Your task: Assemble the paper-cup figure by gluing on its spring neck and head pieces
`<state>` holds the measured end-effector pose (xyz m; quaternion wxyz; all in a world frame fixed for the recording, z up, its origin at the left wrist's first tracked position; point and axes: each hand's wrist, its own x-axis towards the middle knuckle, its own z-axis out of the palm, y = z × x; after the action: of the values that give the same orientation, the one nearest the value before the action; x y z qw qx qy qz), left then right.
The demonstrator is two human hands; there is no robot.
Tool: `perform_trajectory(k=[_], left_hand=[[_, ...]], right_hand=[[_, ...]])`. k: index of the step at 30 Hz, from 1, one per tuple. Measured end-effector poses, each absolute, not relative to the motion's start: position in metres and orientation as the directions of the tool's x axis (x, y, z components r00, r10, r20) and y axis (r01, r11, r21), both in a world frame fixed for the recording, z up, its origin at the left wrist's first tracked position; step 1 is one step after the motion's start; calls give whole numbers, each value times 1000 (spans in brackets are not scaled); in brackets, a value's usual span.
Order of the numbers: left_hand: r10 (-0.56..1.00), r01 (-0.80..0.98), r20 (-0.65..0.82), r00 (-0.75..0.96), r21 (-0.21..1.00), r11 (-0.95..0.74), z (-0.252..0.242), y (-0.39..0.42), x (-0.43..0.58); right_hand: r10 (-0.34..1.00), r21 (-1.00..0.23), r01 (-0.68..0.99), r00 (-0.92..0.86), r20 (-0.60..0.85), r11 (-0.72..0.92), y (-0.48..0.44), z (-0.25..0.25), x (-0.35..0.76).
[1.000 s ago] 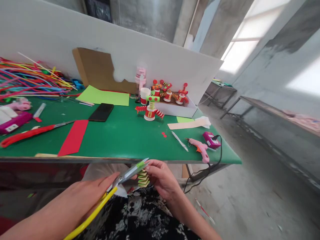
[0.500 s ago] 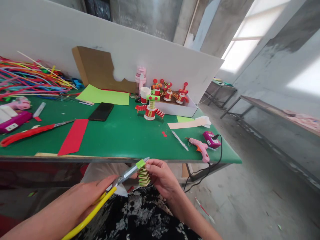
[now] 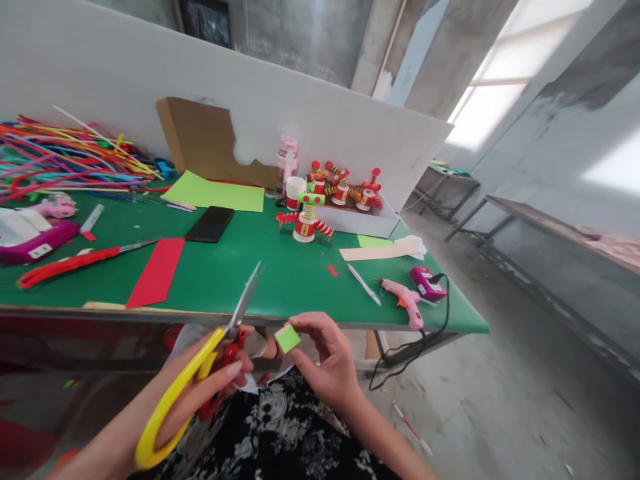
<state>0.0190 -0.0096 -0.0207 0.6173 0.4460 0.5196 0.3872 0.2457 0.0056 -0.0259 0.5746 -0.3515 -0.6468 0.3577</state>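
Paper (image 3: 288, 341) sits pinched between right fingers (image 3: 310, 321), while left fingers (image 3: 215, 383) curl around scissors (image 3: 205, 351).

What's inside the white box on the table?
Two red-and-white cup figures show inside the white box. A third, farther left, is partly covered by one in front; I can't tell whether it's inside. The front wall hides anything low behind.

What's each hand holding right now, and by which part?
The left hand holds the scissors by the handles; the right hand pinches the small green folded paper by its edges, between thumb and fingers.
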Motion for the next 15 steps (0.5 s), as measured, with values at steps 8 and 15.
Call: perform_trajectory(k=[8, 15], left_hand=[[929, -378, -328, 175, 849, 370, -15, 1, 73], [960, -343, -277, 32, 899, 271, -19, 3, 85]], right_hand=[[668, -600, 296, -268, 695, 743, 3, -23, 249], [705, -601, 369, -378, 600, 709, -1, -34, 253]])
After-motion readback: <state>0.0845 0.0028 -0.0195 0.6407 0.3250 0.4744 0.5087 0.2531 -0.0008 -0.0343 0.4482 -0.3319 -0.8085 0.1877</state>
